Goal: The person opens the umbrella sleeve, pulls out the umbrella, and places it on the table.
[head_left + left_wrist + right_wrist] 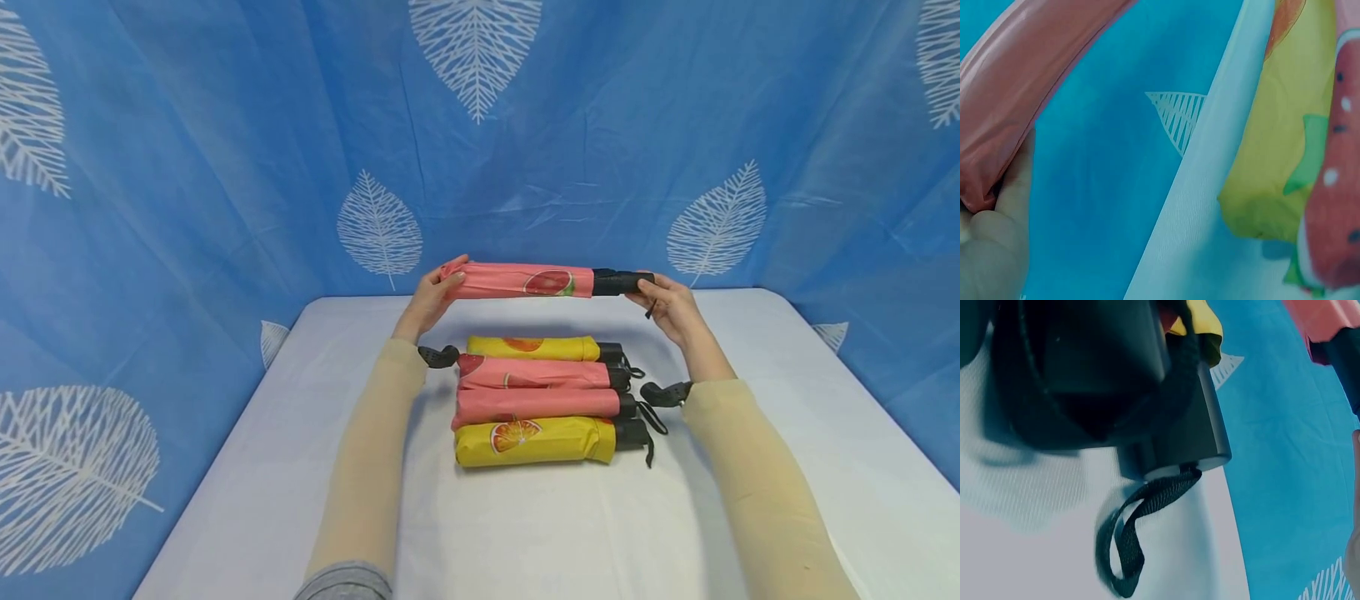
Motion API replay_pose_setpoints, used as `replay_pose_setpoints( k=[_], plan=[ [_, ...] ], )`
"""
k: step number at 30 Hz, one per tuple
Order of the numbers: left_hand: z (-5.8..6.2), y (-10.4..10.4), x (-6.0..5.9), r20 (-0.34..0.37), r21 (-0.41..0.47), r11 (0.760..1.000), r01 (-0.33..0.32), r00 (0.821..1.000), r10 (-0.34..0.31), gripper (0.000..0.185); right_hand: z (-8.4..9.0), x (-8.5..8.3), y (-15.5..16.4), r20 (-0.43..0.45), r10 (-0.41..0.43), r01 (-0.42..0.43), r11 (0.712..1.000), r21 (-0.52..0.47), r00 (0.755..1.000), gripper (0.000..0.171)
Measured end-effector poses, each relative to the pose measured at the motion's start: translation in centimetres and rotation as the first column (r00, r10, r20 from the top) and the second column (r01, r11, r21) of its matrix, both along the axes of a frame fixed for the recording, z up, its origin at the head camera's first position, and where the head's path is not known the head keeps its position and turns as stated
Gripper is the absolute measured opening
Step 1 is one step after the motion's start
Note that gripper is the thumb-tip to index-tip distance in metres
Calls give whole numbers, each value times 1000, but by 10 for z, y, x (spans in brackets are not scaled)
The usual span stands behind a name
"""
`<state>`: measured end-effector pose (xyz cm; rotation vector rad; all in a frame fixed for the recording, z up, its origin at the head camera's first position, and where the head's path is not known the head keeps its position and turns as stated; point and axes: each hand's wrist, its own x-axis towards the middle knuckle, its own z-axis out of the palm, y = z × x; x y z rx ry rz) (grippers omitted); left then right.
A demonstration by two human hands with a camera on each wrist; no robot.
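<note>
The left hand (431,296) grips the cloth tip of a folded pink umbrella (525,282), and the right hand (670,304) pinches its black handle (622,282), so each hand has one end. The umbrella hangs level in the air, its long axis running left to right between the hands, straight above a row of four folded umbrellas (543,400) on the white table (525,533). That row lies parallel to it, handles also pointing right, a little nearer the person. A blue leaf-print cloth (225,167) hangs behind.

No readable text anywhere — only printed pictures.
</note>
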<state>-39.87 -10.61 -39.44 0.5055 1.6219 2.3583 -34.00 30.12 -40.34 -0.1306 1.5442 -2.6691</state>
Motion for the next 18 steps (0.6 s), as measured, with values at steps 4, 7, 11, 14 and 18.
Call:
replay_pose_setpoints(
  k=[4, 7, 11, 14, 18],
  plan=[
    [-3, -6, -3, 15, 7, 999, -47, 999, 47, 49, -1, 1, 3, -8, 3, -3, 1000, -18, 1000, 18],
    [-4, -10, -3, 30, 0, 997, -73, 997, 73, 49, -2, 3, 7, -6, -5, 5, 1000, -14, 1000, 20],
    [-4, -14, -1, 34, -2, 995, -101, 994, 100, 48, -3, 5, 11, -22, -8, 8, 1000, 8, 1000, 21],
    [-6, -16, -1, 42, 11, 995, -104, 994, 104, 50, -4, 7, 17, -35, -8, 8, 1000, 14, 999, 22],
    [-12, -21, 1, 80, 31, 994, -108, 991, 106, 52, -7, 10, 26, -22, -6, 6, 1000, 11, 1000, 23]
  ],
)
